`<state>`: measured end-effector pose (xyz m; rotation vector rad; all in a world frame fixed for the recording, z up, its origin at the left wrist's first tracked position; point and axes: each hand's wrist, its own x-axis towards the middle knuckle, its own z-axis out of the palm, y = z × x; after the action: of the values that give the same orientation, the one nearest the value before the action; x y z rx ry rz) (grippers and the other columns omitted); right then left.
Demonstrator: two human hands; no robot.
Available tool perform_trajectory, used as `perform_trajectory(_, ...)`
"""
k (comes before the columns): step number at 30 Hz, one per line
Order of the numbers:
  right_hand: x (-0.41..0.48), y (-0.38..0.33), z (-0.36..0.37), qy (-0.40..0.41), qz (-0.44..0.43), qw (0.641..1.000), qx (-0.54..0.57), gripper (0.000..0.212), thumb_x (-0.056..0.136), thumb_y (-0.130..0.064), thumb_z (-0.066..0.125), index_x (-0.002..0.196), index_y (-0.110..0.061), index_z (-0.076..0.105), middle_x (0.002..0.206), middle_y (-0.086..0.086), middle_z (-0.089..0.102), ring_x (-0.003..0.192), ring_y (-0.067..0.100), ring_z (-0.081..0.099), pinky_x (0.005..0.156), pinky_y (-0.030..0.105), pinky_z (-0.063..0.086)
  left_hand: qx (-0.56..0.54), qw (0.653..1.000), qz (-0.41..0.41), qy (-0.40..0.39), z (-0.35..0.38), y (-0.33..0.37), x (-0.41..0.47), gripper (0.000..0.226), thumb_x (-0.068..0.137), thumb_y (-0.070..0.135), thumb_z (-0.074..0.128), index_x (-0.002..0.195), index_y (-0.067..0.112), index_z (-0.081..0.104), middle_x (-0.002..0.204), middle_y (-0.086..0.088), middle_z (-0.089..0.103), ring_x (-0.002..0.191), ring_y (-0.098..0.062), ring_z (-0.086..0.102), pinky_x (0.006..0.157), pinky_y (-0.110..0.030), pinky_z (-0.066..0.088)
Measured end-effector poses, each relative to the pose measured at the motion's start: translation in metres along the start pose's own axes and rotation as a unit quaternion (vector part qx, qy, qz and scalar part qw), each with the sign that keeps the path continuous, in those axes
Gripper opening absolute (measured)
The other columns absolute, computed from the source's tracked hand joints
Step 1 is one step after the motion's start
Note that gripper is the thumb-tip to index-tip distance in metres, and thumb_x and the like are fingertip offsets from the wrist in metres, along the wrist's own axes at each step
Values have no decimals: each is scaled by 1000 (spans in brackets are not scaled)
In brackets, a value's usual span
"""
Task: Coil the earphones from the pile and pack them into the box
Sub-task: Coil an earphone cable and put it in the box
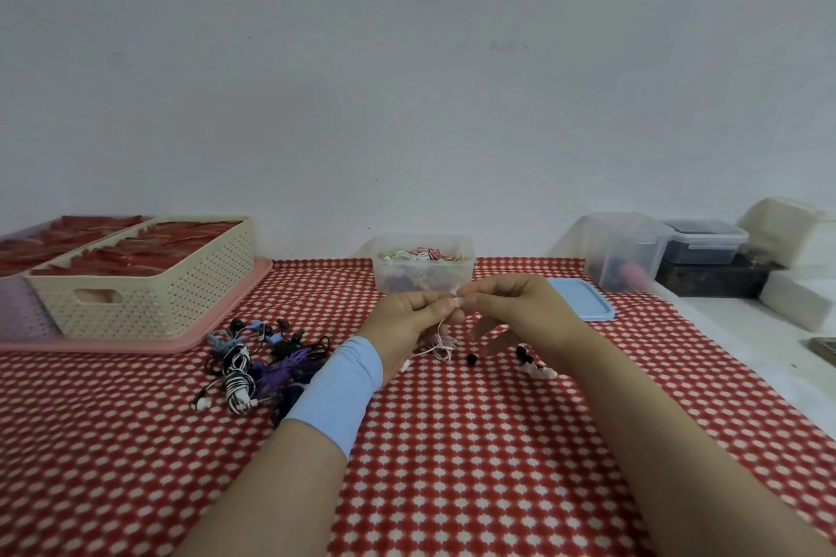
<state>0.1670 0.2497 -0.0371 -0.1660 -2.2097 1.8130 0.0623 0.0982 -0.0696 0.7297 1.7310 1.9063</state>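
Some earphones already lie in the clear box [384, 280] at twelve o'clock, a tangled pile [253, 369] waits at nine, and left hand [409, 321] and right hand [511, 308] both pinch a white earphone cord [439, 346], apparently mid-coil, so plenty remains.

We held both forearms out ahead, hands meeting fingertip to fingertip; our left hand [409, 321], a pale blue band [339, 380] on its wrist, curled its fingers round a white earphone cord [438, 346]; our right hand [520, 308] pinched the same cord between thumb and forefinger, its other fingers hanging bent and spread.
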Motion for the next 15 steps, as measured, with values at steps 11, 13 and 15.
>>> perform_trajectory(11,2,3,3,57,-27,998,-26,9,80,-7,82,86,-14,79,80,16,76,62,20,70,58,34,61,107,992,52,49,5,2,0,9,90,17,69,94,20,76,69,0,68,62,-5,61,64,-17,51)
perform_trajectory(13,3,2,3,59,-19,998,-21,10,80,-8,82,88,-13,79,77,10,77,60,18,70,56,30,61,144,986,60,56,4,3,-1,8,91,21,69,94,25,76,72,-1,70,63,-4,63,64,-14,51)
perform_trajectory(15,2,1,1,46,-8,999,-24,11,82,-10,81,93,-11,79,80,8,78,63,18,70,59,31,61,166,983,64,50,4,4,-2,8,91,25,68,95,25,76,71,2,70,62,-2,63,62,-11,50)
